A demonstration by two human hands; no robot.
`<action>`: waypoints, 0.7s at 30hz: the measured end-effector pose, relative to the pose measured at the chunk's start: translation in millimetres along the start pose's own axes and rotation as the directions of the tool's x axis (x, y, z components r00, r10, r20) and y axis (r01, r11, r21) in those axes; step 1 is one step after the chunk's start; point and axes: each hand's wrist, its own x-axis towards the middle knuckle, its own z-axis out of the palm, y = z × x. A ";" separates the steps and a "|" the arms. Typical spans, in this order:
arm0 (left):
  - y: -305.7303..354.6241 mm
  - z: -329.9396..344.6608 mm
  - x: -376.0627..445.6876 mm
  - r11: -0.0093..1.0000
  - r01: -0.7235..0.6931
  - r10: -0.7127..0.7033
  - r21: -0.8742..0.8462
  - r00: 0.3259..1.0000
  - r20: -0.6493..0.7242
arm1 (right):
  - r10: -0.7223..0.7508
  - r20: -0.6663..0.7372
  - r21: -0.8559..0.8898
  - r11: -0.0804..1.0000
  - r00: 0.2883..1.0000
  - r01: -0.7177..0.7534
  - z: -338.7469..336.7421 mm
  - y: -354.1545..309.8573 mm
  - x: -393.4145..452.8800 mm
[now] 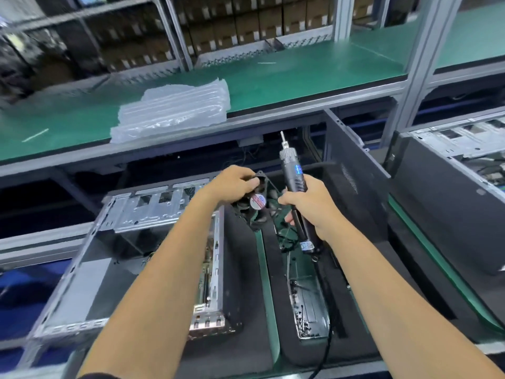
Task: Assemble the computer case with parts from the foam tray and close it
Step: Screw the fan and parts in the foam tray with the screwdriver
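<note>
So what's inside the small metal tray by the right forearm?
The tray holds small dark screws, scattered mostly toward its near end. The screwdriver's cable crosses its right edge, hiding part of it.

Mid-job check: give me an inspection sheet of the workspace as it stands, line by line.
Surface: green mat shows between the foam pieces.
Job's things: open case on its side at left; fan held above the foam tray; side panel standing upright at right.
Clutter: stack of clear bags on the upper shelf; small screws in a metal dish.
Hands: left hand grips the fan; right hand holds the screwdriver, bit pointing up.
Cables: black screwdriver cord runs down toward the near edge; fan wires hang loose.
Surroundings: another case at right; boxes on racks behind.
</note>
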 end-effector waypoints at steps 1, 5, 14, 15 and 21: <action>-6.1 -6.0 -7.3 0.999 0.004 -0.005 -0.039 1.000 -0.016 | -0.003 0.011 -0.003 1.000 1.000 0.003 9.5 -6.1 -1.6; -37.1 -33.5 -34.3 0.981 -0.008 -0.021 -0.196 0.989 -0.148 | -0.024 0.030 -0.033 0.999 0.999 0.025 53.2 -24.0 -10.3; -130.6 -98.0 -100.2 0.886 -0.057 -0.036 -0.460 0.981 -0.190 | -0.036 0.003 -0.055 0.998 0.999 0.036 178.3 -48.1 -43.3; -140.0 -103.0 -106.2 0.883 -0.063 -0.036 -0.466 0.979 -0.201 | -0.027 0.000 -0.055 0.998 1.000 0.027 191.4 -48.1 -47.3; -188.8 -118.3 -137.0 0.855 -0.024 -0.010 -0.518 0.998 -0.062 | 0.069 -0.031 -0.048 0.996 0.997 -0.070 247.5 -41.1 -69.9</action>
